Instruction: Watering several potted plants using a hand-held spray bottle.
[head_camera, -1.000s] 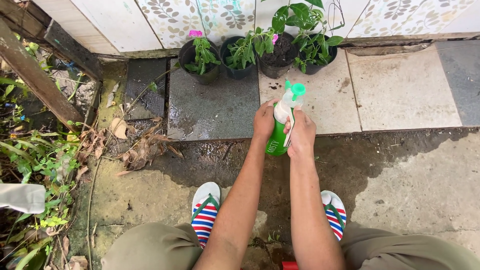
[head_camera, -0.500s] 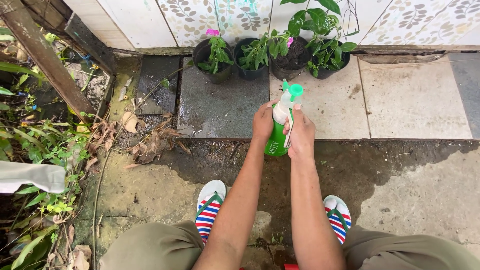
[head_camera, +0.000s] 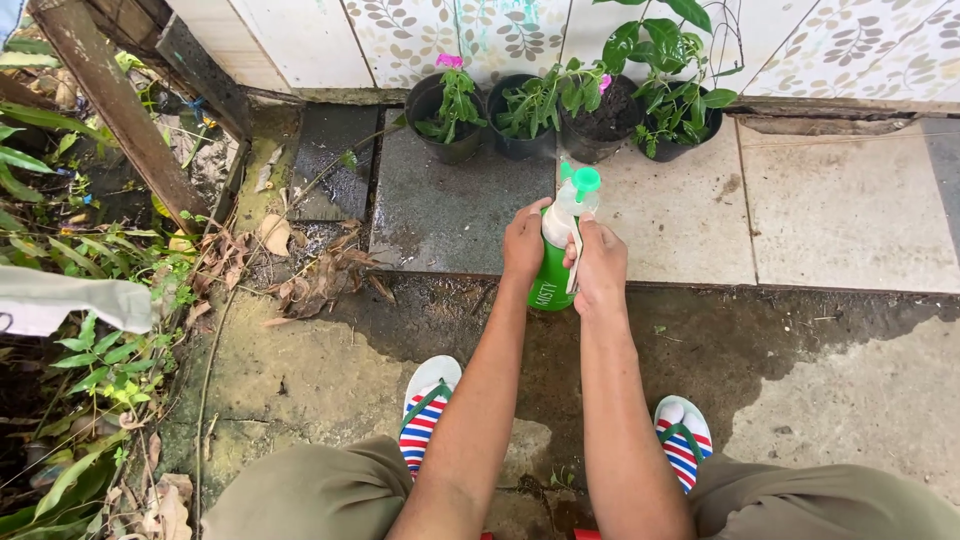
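A green spray bottle (head_camera: 551, 283) with a white trigger head and a green nozzle sits upright between both of my hands. My left hand (head_camera: 526, 240) wraps the bottle's left side near the neck. My right hand (head_camera: 601, 262) grips the trigger head from the right. The nozzle faces a row of dark pots against the wall: one with a pink flower (head_camera: 447, 120), one with narrow green leaves (head_camera: 520, 115), one showing bare soil (head_camera: 598, 120), and one with broad leaves (head_camera: 678, 115).
Wet grey and beige paving slabs (head_camera: 450, 210) lie under the pots. Dry leaves (head_camera: 320, 275) and weeds (head_camera: 90, 340) border the left, beside a slanted wooden post (head_camera: 115, 100). My striped sandals (head_camera: 425, 415) rest on damp concrete.
The view has drifted so the pots and slabs sit farther right and lower in frame. Both hands keep the same grip on the bottle.
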